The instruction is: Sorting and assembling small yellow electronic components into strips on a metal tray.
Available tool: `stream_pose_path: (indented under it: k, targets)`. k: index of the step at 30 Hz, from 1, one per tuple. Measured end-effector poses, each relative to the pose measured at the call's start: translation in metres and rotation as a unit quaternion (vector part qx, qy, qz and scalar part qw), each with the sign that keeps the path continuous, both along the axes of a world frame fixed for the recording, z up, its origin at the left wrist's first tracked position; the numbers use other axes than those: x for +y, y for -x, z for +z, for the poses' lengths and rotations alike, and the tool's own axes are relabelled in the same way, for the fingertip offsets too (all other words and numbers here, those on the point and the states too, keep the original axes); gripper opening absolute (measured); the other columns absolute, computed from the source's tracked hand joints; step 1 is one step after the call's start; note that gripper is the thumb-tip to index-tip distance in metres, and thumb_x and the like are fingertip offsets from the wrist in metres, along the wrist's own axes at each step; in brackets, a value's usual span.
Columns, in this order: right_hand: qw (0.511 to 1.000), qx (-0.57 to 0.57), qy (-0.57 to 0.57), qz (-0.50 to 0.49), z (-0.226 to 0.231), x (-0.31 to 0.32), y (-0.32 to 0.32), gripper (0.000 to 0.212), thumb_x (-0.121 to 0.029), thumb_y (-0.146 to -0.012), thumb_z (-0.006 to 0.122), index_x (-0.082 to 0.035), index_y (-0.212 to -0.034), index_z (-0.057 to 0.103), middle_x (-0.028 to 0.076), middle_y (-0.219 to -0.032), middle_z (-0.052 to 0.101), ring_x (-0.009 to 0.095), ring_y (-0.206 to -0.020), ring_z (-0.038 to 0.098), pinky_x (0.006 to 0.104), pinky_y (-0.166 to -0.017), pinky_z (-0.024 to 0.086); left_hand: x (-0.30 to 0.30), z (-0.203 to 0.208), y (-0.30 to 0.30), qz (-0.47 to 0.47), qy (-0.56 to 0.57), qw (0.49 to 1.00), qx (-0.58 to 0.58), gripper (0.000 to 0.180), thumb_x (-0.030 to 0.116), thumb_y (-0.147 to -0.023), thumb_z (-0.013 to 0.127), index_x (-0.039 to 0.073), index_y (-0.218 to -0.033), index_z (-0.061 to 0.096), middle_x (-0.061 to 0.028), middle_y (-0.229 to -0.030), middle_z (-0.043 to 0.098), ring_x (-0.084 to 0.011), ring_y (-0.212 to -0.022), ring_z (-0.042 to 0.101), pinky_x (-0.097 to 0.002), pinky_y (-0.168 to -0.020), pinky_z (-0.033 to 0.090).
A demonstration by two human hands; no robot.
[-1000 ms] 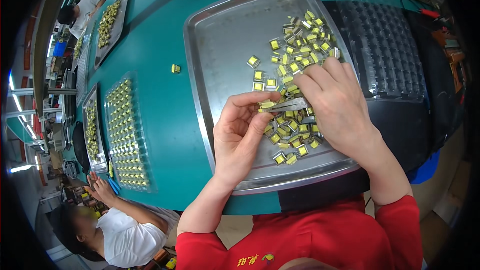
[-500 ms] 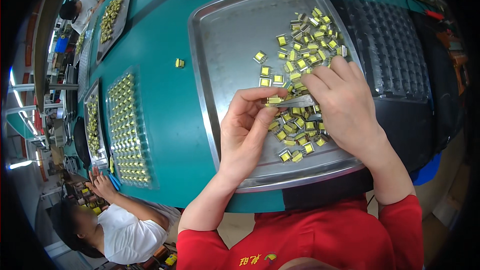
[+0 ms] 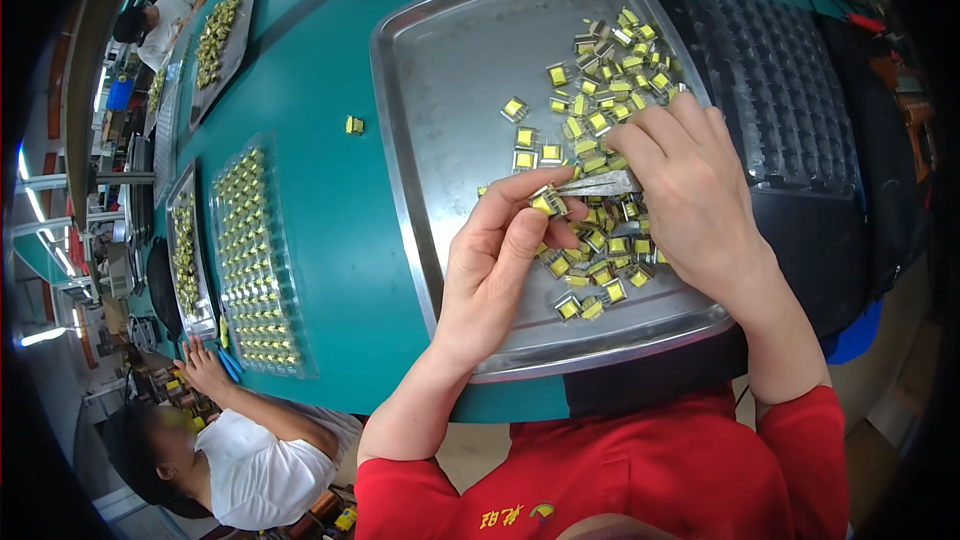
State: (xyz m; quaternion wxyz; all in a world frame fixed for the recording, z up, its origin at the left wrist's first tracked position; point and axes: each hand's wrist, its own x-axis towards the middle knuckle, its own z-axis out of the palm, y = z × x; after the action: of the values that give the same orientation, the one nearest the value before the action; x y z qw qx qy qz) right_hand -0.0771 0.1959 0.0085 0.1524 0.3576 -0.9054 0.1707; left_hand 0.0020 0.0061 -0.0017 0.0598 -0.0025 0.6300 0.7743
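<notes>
Between thumb and fingers, my left hand (image 3: 485, 270) pinches a small transformer (image 3: 546, 202) wrapped in yellow tape, with metal pins. My right hand (image 3: 700, 205) grips metal tweezers (image 3: 608, 184), whose narrow tips point left and meet the transformer's pin side; whether they close on a pin is too small to tell. Both hands are above a shallow metal tray (image 3: 388, 130). Many more yellow-taped transformers (image 3: 603, 122) lie loose in its right half, some of them hidden under my hands.
One lone transformer (image 3: 354, 125) lies on the green table (image 3: 340, 210) left of the tray. Further left is a filled clear plastic tray (image 3: 252, 260); clear blister trays (image 3: 775, 90) lie at right. A co-worker in a white shirt (image 3: 265, 465) sits at lower left, others at upper left.
The transformer has turned in my left fingers, so its yellow face shows more. The tweezers have shifted slightly up, their two tips now visible. The view has moved a little.
</notes>
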Motion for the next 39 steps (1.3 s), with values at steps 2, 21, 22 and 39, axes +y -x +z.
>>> stream_pose_path:
  k: [2, 21, 22, 39]
  targets:
    - [1.000, 0.003, -0.006, 0.000, 0.0002, -0.0001, -0.0002, 0.022, 0.000, -0.076, 0.059, -0.002, -0.097, 0.065, 0.008, -0.092, 0.061, 0.026, -0.090, 0.054, 0.0354, -0.079, 0.042, 0.0014, -0.0001, -0.0004, 0.000, 0.015, 1.000, 0.008, 0.035, 0.021, -0.108, 0.041, 0.001, -0.135, 0.050, -0.0064, -0.104, 0.061, -0.0091, -0.088, 0.055, -0.0246, -0.088, 0.046]
    - [0.999, 0.029, -0.037, 0.028, 0.0008, 0.0041, 0.0044, 0.020, -0.004, -0.077, 0.059, -0.005, -0.096, 0.067, 0.005, -0.094, 0.064, 0.024, -0.090, 0.055, 0.0339, -0.081, 0.045, 0.0074, 0.0082, -0.0040, 0.013, 0.158, 0.987, 0.017, 0.034, 0.024, -0.109, 0.035, 0.002, -0.128, 0.054, -0.0018, -0.091, 0.055, -0.0084, -0.081, 0.049, -0.0224, -0.077, 0.042]
    - [0.998, 0.031, -0.037, 0.030, 0.0014, 0.0049, 0.0058, 0.020, -0.004, -0.077, 0.059, -0.005, -0.096, 0.067, 0.005, -0.094, 0.064, 0.024, -0.090, 0.055, 0.0339, -0.081, 0.045, 0.0071, 0.0079, -0.0040, 0.025, 0.164, 0.986, 0.025, 0.034, 0.024, -0.109, 0.035, 0.002, -0.128, 0.054, -0.0018, -0.092, 0.055, -0.0084, -0.081, 0.050, -0.0225, -0.077, 0.042]
    - [0.996, 0.075, -0.008, 0.041, -0.0040, -0.0003, 0.0066, 0.014, -0.007, -0.076, 0.060, -0.003, -0.089, 0.063, 0.006, -0.084, 0.057, 0.022, -0.085, 0.055, 0.0337, -0.078, 0.044, 0.0036, 0.0052, -0.0022, 0.025, 0.141, 0.989, 0.026, 0.033, 0.023, -0.109, 0.036, 0.003, -0.126, 0.056, -0.0038, -0.095, 0.060, -0.0081, -0.078, 0.054, -0.0233, -0.072, 0.047]
